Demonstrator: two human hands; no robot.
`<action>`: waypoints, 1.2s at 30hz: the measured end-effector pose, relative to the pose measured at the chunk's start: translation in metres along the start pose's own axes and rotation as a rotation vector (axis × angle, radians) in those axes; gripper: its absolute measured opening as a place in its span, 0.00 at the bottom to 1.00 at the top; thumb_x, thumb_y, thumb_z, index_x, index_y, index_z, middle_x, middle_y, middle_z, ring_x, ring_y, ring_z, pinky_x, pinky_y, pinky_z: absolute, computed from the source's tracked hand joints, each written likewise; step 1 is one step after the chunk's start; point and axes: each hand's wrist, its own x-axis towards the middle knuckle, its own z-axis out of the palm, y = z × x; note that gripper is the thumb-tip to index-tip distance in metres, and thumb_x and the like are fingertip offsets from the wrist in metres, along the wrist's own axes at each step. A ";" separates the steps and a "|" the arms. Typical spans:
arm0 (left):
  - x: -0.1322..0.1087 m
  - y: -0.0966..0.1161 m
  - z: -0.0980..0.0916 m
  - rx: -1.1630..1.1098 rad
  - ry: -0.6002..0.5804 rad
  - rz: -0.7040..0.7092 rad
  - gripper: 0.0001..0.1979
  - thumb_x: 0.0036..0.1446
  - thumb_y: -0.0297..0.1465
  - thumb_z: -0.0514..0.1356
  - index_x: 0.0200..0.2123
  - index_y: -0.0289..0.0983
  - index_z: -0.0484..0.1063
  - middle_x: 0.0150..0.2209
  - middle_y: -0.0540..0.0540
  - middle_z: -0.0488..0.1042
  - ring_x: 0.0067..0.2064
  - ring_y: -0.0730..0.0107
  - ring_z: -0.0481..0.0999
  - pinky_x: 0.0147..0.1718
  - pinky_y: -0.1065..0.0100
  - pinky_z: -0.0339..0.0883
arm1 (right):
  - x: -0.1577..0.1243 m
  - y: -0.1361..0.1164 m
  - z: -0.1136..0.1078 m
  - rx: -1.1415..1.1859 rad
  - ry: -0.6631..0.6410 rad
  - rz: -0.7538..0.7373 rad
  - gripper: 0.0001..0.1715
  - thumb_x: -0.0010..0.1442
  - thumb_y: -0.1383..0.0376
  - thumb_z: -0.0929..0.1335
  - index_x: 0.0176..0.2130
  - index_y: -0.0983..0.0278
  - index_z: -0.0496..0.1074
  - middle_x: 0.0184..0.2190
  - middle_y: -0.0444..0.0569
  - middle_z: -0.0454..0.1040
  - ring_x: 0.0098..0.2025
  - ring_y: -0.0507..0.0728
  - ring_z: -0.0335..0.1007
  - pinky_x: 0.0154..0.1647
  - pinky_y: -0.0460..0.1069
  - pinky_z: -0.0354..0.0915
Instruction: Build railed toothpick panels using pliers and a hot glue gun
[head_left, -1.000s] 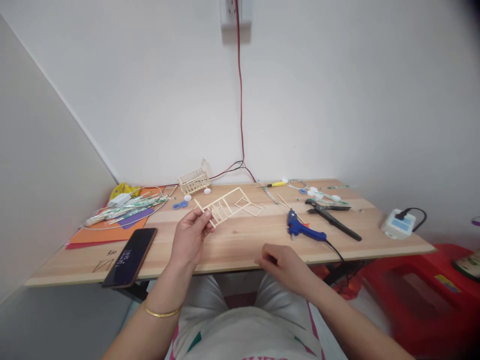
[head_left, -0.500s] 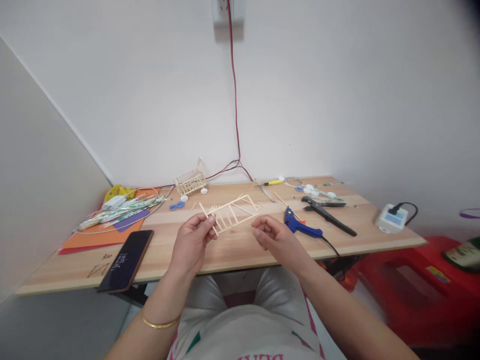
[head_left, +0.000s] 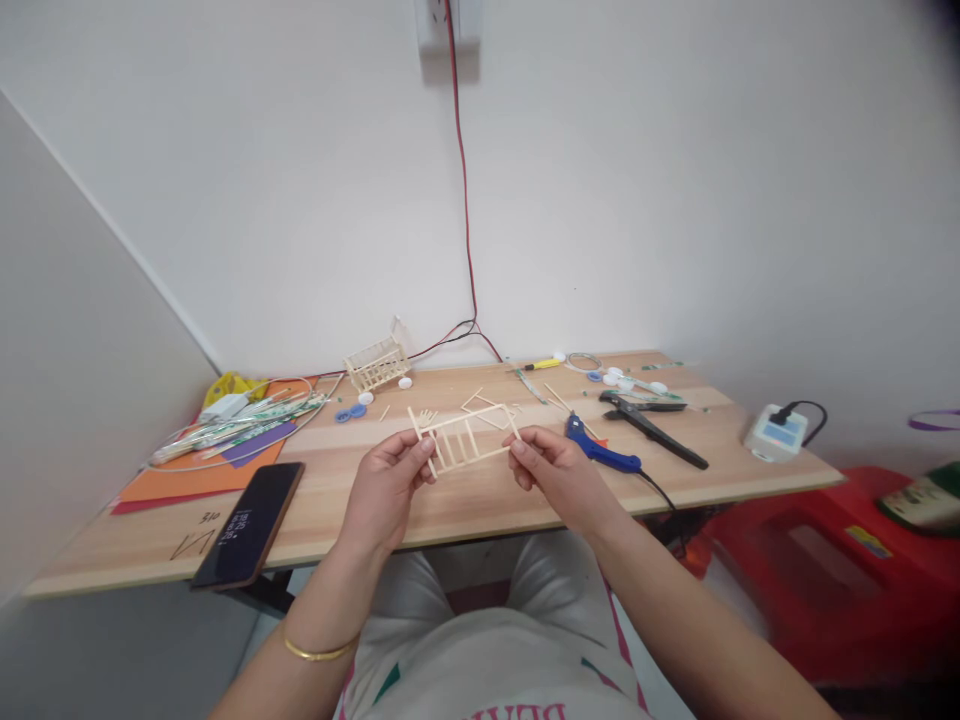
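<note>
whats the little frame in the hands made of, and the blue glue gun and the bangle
Frame: likely bare wood; pale, matte, thin straight strips.
Glue gun: probably smooth plastic, from its uniform blue body.
Bangle: gold-coloured with a bright sheen, so apparently metal; solid gold or plated, I can't tell.

No text could be read with certainty. The tabletop (head_left: 480,495) bore short handwritten figures (head_left: 211,517) — illegible — beside an angular line sign (head_left: 192,544). The phone (head_left: 262,510) displayed pale characters (head_left: 238,527), too small to read. Pink letters (head_left: 525,712) on the shirt (head_left: 480,660) were cut off. The label (head_left: 868,541) on the red stool (head_left: 780,610) was unreadable.
</note>
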 end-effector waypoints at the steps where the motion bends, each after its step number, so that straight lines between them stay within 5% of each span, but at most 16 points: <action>1: 0.000 0.000 0.000 0.003 0.001 0.001 0.10 0.45 0.34 0.69 0.29 0.33 0.75 0.23 0.53 0.69 0.22 0.82 0.64 0.23 0.78 0.59 | 0.000 0.001 0.000 0.008 -0.006 0.003 0.17 0.59 0.52 0.67 0.35 0.64 0.69 0.23 0.40 0.64 0.23 0.48 0.57 0.25 0.46 0.54; 14: 0.001 -0.006 -0.005 0.034 -0.015 -0.002 0.11 0.48 0.35 0.67 0.25 0.33 0.73 0.20 0.54 0.67 0.22 0.83 0.63 0.22 0.80 0.58 | -0.003 0.010 -0.001 0.051 -0.022 0.028 0.15 0.59 0.54 0.68 0.33 0.63 0.70 0.23 0.40 0.65 0.23 0.47 0.58 0.25 0.45 0.54; 23: 0.000 -0.005 -0.005 -0.158 -0.011 -0.084 0.16 0.52 0.42 0.63 0.32 0.32 0.74 0.26 0.47 0.74 0.24 0.77 0.69 0.23 0.74 0.63 | -0.004 0.017 0.001 0.252 0.011 0.122 0.16 0.54 0.53 0.71 0.32 0.64 0.70 0.23 0.40 0.65 0.21 0.46 0.57 0.23 0.45 0.52; 36: 0.000 -0.017 -0.014 0.097 0.006 -0.062 0.13 0.45 0.37 0.68 0.23 0.33 0.73 0.22 0.52 0.69 0.23 0.81 0.63 0.23 0.77 0.58 | -0.011 0.027 0.004 0.133 -0.019 0.143 0.16 0.57 0.53 0.69 0.33 0.63 0.70 0.24 0.41 0.66 0.23 0.47 0.58 0.24 0.45 0.54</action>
